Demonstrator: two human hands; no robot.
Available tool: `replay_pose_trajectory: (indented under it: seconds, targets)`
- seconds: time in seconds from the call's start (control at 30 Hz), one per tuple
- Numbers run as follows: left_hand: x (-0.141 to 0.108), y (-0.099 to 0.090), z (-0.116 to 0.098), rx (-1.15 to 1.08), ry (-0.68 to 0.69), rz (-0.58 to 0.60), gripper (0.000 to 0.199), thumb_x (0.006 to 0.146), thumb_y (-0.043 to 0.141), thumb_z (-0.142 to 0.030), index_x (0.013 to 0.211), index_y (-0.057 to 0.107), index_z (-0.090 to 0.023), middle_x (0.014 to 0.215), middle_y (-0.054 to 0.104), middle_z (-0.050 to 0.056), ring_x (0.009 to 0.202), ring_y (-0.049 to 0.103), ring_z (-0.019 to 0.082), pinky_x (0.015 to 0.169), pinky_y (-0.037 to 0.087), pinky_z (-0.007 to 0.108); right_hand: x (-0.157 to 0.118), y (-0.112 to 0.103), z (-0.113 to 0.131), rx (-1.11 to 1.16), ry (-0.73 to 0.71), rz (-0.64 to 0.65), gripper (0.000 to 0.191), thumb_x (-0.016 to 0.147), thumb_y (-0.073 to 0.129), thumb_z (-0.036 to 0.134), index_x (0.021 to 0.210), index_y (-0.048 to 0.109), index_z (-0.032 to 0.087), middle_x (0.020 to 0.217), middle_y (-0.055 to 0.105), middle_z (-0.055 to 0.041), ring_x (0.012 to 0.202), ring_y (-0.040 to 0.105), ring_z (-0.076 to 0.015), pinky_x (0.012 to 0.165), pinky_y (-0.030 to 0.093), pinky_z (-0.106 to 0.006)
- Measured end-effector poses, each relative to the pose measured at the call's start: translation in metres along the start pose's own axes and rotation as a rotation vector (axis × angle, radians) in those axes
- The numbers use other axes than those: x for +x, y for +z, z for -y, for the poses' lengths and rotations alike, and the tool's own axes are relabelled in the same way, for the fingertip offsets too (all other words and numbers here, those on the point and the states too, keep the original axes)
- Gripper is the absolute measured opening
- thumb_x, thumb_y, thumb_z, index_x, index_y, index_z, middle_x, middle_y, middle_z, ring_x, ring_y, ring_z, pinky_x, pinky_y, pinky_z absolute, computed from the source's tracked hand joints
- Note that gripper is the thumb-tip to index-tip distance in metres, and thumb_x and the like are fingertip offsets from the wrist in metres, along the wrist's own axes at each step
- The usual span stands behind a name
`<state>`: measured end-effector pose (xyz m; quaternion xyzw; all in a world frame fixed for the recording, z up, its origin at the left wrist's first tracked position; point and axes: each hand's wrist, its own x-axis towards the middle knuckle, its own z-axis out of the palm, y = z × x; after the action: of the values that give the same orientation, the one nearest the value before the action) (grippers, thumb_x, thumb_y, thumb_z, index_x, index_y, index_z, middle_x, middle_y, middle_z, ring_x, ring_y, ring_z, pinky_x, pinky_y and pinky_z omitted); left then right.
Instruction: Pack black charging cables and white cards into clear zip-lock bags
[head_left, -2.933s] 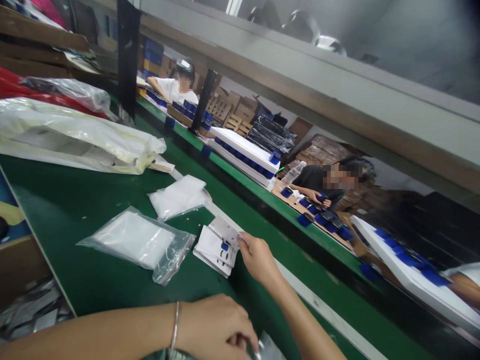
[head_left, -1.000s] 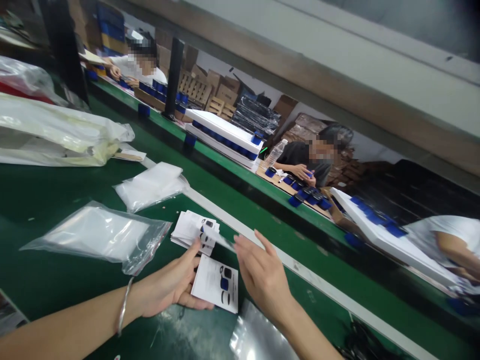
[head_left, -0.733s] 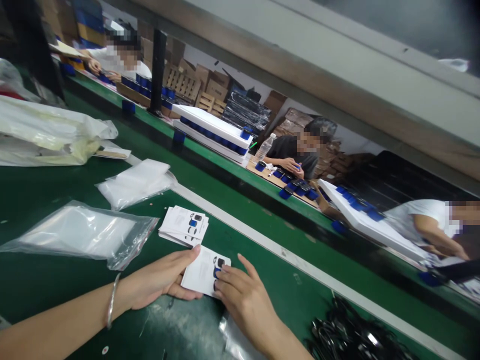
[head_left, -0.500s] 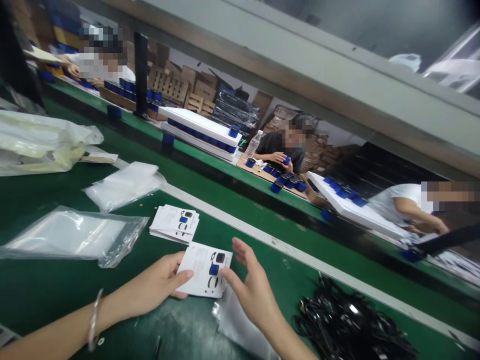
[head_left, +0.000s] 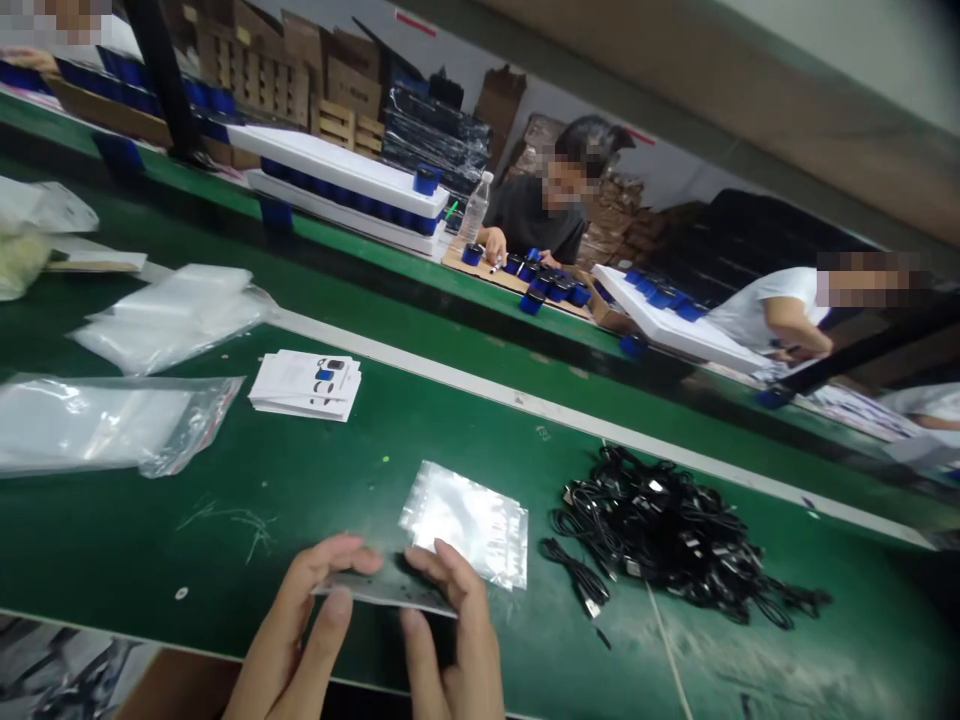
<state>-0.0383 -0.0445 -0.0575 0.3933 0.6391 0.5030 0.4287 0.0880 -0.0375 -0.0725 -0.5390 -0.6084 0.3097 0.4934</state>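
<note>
Low over the bench's near edge, a thin stack of printed leaflets (head_left: 390,592) is seen almost edge-on. My left hand (head_left: 304,620) grips one end of it between thumb and fingers. At the other end, my right hand (head_left: 454,625) pinches it the same way. Just beyond my right fingers a clear plastic zip bag (head_left: 472,525) lies flat on the green bench. Another pile of white leaflets (head_left: 300,385), printed with small product pictures, rests farther off to the left.
To the right lies a heap of black cables (head_left: 660,530), with one coiled cable (head_left: 577,578) beside it. Packs of plastic bags (head_left: 172,310) are on the left. Across the bench, people work beside white foam trays (head_left: 337,170) and blue-and-black items (head_left: 555,285).
Both hands have come nearer to me with the leaflets, which are tipped from face-up to edge-on. My right hand has closed on them. The plastic bag is uncovered and the view has shifted right.
</note>
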Motion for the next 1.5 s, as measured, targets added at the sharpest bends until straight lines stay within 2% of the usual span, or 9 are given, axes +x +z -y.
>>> replay_pose_trajectory:
  seconds: [0.17, 0.4, 0.53, 0.67, 0.87, 1.03, 1.33, 1.43, 1.5]
  targets:
    - [0.014, -0.006, -0.002, 0.096, 0.024, 0.151, 0.038, 0.086, 0.041, -0.058, 0.091, 0.059, -0.026, 0.105, 0.064, 0.002, 0.120, 0.046, 0.021, 0.096, 0.039, 0.022, -0.002, 0.007, 0.008, 0.108, 0.046, -0.057, 0.039, 0.095, 0.042, 0.044, 0.132, 0.037, 0.033, 0.106, 0.066, -0.0033, 0.103, 0.061, -0.0189, 0.092, 0.046, -0.032]
    - [0.000, 0.013, -0.013, 0.012, -0.027, -0.001, 0.038, 0.085, 0.041, -0.061, 0.100, 0.053, -0.028, 0.105, 0.061, 0.001, 0.114, 0.048, 0.020, 0.097, 0.035, 0.026, -0.004, 0.006, 0.004, 0.230, 0.082, -0.023, 0.039, 0.094, 0.046, 0.038, 0.131, 0.039, 0.028, 0.106, 0.064, -0.0064, 0.101, 0.061, -0.0214, 0.091, 0.046, -0.036]
    - [0.004, 0.011, -0.010, 0.040, 0.028, 0.096, 0.032, 0.087, 0.044, -0.056, 0.093, 0.055, -0.026, 0.102, 0.060, 0.001, 0.114, 0.048, 0.020, 0.096, 0.036, 0.025, 0.005, 0.002, 0.005, 0.236, 0.018, 0.025, 0.020, 0.089, 0.052, 0.026, 0.109, 0.056, 0.027, 0.099, 0.064, -0.0034, 0.093, 0.061, -0.0189, 0.084, 0.047, -0.030]
    - [0.008, 0.005, -0.006, 0.054, 0.074, 0.161, 0.032, 0.090, 0.037, -0.054, 0.088, 0.055, -0.027, 0.095, 0.060, 0.000, 0.114, 0.047, 0.018, 0.097, 0.036, 0.022, 0.011, -0.002, 0.005, 0.283, -0.026, 0.057, 0.012, 0.088, 0.051, 0.019, 0.089, 0.061, 0.025, 0.088, 0.065, -0.0014, 0.084, 0.063, -0.0159, 0.076, 0.048, -0.025]
    - [0.003, 0.013, -0.012, 0.018, 0.063, -0.020, 0.027, 0.090, 0.041, -0.052, 0.098, 0.053, -0.029, 0.102, 0.059, -0.003, 0.109, 0.049, 0.014, 0.094, 0.034, 0.017, 0.000, 0.005, 0.002, 0.286, 0.131, -0.054, 0.022, 0.089, 0.054, 0.030, 0.110, 0.052, 0.026, 0.087, 0.067, -0.0012, 0.083, 0.064, -0.0173, 0.080, 0.047, -0.028]
    - [0.006, 0.007, -0.004, 0.026, 0.191, 0.098, 0.027, 0.094, 0.036, -0.043, 0.085, 0.055, -0.027, 0.092, 0.060, -0.003, 0.108, 0.050, 0.013, 0.095, 0.035, 0.014, -0.003, 0.005, 0.005, 0.271, 0.128, -0.029, 0.013, 0.089, 0.054, 0.032, 0.100, 0.058, 0.027, 0.086, 0.067, -0.0007, 0.081, 0.064, -0.0173, 0.076, 0.047, -0.027]
    - [0.009, 0.002, -0.001, 0.085, 0.129, 0.176, 0.035, 0.091, 0.039, -0.050, 0.077, 0.058, -0.025, 0.080, 0.063, -0.001, 0.106, 0.056, 0.016, 0.098, 0.038, 0.017, 0.008, -0.006, 0.008, 0.295, -0.029, 0.044, 0.013, 0.082, 0.052, 0.013, 0.083, 0.061, 0.023, 0.079, 0.063, -0.0001, 0.074, 0.063, -0.0148, 0.067, 0.046, -0.023]
    - [0.008, 0.006, -0.010, 0.064, 0.102, 0.139, 0.038, 0.089, 0.041, -0.054, 0.071, 0.057, -0.024, 0.074, 0.062, -0.001, 0.105, 0.057, 0.019, 0.101, 0.038, 0.022, 0.009, -0.006, 0.005, 0.275, -0.040, 0.065, 0.013, 0.082, 0.051, 0.012, 0.082, 0.061, 0.021, 0.077, 0.063, -0.0013, 0.072, 0.063, -0.0152, 0.064, 0.047, -0.024]
    - [0.005, 0.008, -0.016, 0.055, 0.045, 0.091, 0.038, 0.086, 0.044, -0.058, 0.076, 0.060, -0.025, 0.082, 0.065, 0.000, 0.109, 0.056, 0.021, 0.105, 0.035, 0.027, 0.009, -0.006, 0.004, 0.255, -0.073, 0.059, 0.014, 0.083, 0.050, 0.011, 0.083, 0.060, 0.021, 0.078, 0.064, -0.0018, 0.071, 0.063, -0.0154, 0.063, 0.048, -0.024]
